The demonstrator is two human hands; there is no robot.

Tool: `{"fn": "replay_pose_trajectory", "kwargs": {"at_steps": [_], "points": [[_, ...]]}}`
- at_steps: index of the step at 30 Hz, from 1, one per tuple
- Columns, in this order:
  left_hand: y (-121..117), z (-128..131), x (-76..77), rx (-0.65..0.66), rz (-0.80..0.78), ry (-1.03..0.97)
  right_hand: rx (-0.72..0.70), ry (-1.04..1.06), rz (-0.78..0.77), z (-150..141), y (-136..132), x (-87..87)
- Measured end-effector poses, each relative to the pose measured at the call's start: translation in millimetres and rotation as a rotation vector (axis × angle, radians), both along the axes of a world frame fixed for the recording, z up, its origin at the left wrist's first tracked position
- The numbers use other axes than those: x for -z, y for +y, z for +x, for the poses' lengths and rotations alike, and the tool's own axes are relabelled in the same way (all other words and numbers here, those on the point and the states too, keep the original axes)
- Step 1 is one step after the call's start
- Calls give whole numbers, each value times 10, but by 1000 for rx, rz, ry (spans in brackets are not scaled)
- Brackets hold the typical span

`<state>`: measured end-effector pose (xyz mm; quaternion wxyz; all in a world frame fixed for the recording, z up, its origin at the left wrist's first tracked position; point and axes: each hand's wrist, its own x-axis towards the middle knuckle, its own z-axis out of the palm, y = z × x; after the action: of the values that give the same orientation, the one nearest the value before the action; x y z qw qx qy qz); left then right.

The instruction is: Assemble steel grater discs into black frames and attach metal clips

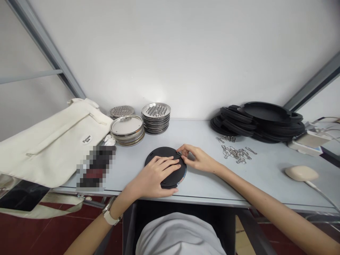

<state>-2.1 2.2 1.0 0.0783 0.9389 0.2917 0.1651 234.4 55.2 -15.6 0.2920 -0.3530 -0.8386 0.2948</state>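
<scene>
A round black disc (pixel 162 151) lies on the table, with a thin coloured edge showing at its lower right. My left hand (pixel 156 173) rests flat on top of it, fingers stretched out, a watch on the wrist. At the disc's upper right edge, my right hand (pixel 198 158) pinches a small metal clip (pixel 179 153) between thumb and fingers. The clip touches or sits very close to the disc; its far end is hidden by the fingers. To the right of this hand lies a loose heap of similar metal clips (pixel 235 153).
Stacks of silver grater discs (pixel 156 120) and plain metal discs (pixel 126 131) stand at the back left. Black round trays (pixel 265 113) are piled at the back right. A cream bag (pixel 61 134) covers the left end; a white corded device (pixel 301 173) lies at right.
</scene>
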Motion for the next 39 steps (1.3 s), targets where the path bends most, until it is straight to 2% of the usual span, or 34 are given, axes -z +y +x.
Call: {"fn": "replay_pose_trajectory", "kwargs": {"at_steps": [39], "points": [[-1, 2, -2, 0, 3, 2, -40, -26, -51, 26, -20, -48]]}}
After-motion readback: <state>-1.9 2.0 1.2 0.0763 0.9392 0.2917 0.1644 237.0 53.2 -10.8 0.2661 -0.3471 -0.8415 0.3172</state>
